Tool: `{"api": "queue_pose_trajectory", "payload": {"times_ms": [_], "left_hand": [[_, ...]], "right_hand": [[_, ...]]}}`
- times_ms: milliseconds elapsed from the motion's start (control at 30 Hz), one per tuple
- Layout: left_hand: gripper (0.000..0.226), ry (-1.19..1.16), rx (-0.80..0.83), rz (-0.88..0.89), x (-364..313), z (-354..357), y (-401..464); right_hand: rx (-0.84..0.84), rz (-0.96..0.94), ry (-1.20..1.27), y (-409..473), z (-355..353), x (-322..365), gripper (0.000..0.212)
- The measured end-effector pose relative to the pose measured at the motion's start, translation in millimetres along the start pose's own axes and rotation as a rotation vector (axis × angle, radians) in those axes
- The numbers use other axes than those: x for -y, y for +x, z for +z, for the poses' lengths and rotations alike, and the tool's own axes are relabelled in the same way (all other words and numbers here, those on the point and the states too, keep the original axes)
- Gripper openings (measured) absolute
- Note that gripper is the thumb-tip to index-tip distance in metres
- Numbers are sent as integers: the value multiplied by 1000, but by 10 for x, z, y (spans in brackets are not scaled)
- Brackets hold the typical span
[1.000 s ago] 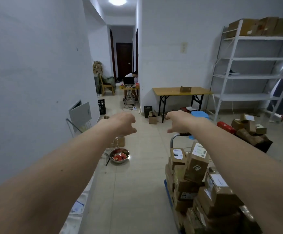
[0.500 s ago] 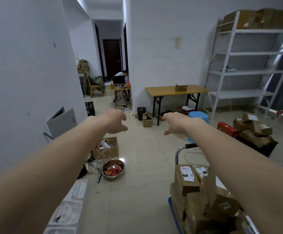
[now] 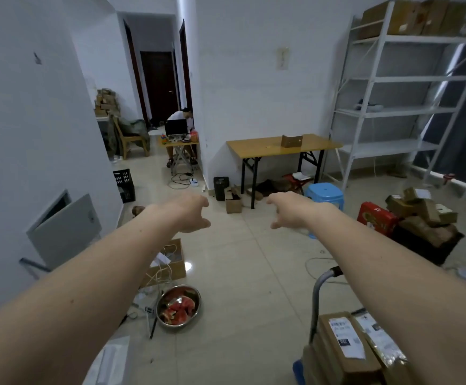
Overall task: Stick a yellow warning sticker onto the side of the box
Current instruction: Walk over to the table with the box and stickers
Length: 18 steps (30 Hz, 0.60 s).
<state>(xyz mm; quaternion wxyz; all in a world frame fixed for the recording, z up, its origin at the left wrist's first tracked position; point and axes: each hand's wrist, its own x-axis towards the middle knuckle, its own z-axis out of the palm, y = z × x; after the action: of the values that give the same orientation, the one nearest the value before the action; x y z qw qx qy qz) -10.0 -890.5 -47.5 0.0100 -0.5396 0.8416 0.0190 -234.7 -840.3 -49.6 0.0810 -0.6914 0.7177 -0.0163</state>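
Table (image 3: 279, 147): yellow-tan top, black legs. Stool (image 3: 325, 191): light blue. Shelving rack (image 3: 379, 79): white frame. Parcels on trolley (image 3: 340, 348): brown cardboard, white labels with black print. Carton (image 3: 376, 218): red with pale lettering. Bowl (image 3: 178, 307): silver metal, red watermelon pieces inside. Crate (image 3: 125, 184): black. Far door (image 3: 158, 84): dark brown. Floor tiles (image 3: 240, 273): beige. Walls: white.

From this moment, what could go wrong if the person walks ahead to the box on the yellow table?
1. The metal bowl and loose cables lie on the floor by the left side, so a foot may catch them.
2. The cart handle and stacked parcels stand close under the right arm, which may knock them.
3. Both the left hand and right hand hold nothing, and no yellow sticker is visible, so the box on the table may be reached without one.
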Motion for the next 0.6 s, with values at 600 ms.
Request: {"api": "queue_pose_trajectory", "payload": {"times_ms": [600], "left_hand": [[51, 43, -21, 124, 0, -83, 3885]], "right_hand": [[-23, 51, 10, 3459, -310, -1338, 68]]}}
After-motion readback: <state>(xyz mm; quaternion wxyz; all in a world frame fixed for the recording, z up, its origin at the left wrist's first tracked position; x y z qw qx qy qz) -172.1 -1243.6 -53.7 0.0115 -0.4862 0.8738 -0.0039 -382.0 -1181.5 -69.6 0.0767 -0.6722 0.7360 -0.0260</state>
